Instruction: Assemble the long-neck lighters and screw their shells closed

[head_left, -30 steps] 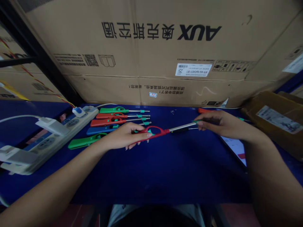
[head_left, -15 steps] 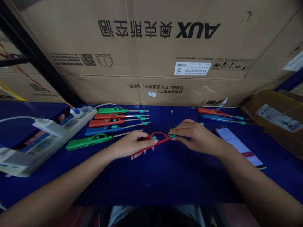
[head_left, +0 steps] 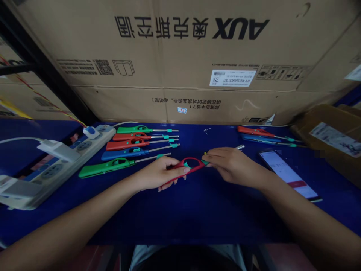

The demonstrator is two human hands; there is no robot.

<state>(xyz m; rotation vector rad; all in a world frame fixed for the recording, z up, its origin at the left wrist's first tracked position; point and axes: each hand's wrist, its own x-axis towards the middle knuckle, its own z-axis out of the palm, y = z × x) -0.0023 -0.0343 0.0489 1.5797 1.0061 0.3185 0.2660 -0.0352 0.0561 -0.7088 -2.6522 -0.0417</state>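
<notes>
Between the two hands' fingers, the red utility lighter [head_left: 197,168] is clamped by the left hand [head_left: 158,173] and apparently pinched at its green tab [head_left: 205,162] by the right hand [head_left: 232,164], and force is best applied along the metal barrel [head_left: 240,147] beyond those right fingers, without twisting.

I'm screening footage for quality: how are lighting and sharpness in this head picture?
Head view throughout: dim light; blue table darker toward near edge; red lighter distinct, soft-edged; phone screen bright, its small text smeared; large print on the cardboard legible.
</notes>
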